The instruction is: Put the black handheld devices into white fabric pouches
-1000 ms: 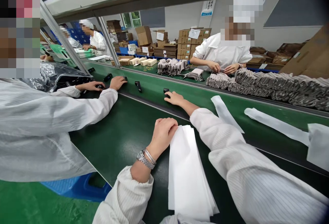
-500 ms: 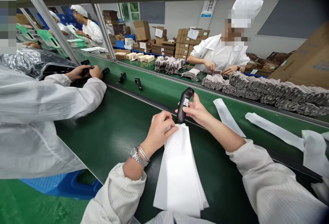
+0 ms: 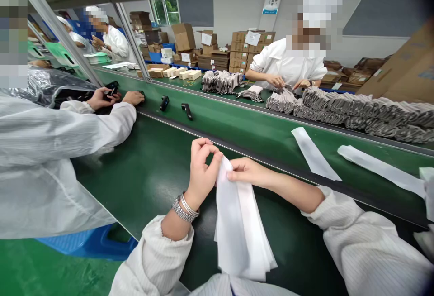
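My left hand (image 3: pixel 203 169), with a watch and bangles at the wrist, pinches the top edge of a thin white sleeve bag (image 3: pixel 231 228). Closed on the same bag's upper right edge is my right hand (image 3: pixel 249 171), thumb in front. The bag hangs long and flat-looking toward me, and whether anything is inside it I cannot tell. Under it, more white sleeve bags (image 3: pixel 259 237) lie fanned on the green work table (image 3: pixel 152 187). No black handheld device shows in my hands.
Two black handheld devices (image 3: pixel 186 111) lie on the green belt (image 3: pixel 217 126). Filled-looking white sleeves (image 3: pixel 315 153) rest on it at right. A co-worker's hands (image 3: pixel 134 98) handle devices at left. Another person (image 3: pixel 288 65) works across, behind piled grey pouches (image 3: pixel 366 112).
The black device that was upright in my right hand is out of sight. My right hand has come down to the sleeve bag, and one bag is lifted off the fanned stack.
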A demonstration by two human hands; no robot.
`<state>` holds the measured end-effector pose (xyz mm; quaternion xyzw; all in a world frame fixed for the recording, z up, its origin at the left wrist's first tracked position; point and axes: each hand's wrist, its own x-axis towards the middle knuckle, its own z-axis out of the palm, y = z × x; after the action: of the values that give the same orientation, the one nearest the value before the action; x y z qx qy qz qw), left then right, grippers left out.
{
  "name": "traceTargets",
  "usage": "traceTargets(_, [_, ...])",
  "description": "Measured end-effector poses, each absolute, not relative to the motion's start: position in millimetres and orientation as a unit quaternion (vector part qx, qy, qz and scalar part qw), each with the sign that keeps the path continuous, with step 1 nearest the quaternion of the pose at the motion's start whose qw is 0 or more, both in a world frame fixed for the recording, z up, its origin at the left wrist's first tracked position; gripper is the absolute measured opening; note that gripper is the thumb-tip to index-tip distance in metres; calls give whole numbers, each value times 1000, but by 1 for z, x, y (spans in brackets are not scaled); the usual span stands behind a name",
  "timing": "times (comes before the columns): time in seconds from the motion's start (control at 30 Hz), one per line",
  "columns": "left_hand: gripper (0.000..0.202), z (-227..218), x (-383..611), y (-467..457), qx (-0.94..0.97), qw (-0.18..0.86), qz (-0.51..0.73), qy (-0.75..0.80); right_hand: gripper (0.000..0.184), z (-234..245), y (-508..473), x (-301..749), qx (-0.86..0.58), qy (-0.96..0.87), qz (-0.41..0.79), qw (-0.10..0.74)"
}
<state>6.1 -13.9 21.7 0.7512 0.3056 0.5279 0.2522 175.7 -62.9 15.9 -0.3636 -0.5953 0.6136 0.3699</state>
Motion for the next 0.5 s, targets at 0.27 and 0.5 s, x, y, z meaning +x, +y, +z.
traceTargets(0.27, [16,12,8,0,726,286,530,331,31,48,-43,227,-471,-498,411,601])
traceTargets(0.5, [8,53,-12,-32,709,346,556,262,18,26,-12,321,-694,-602,-43,392])
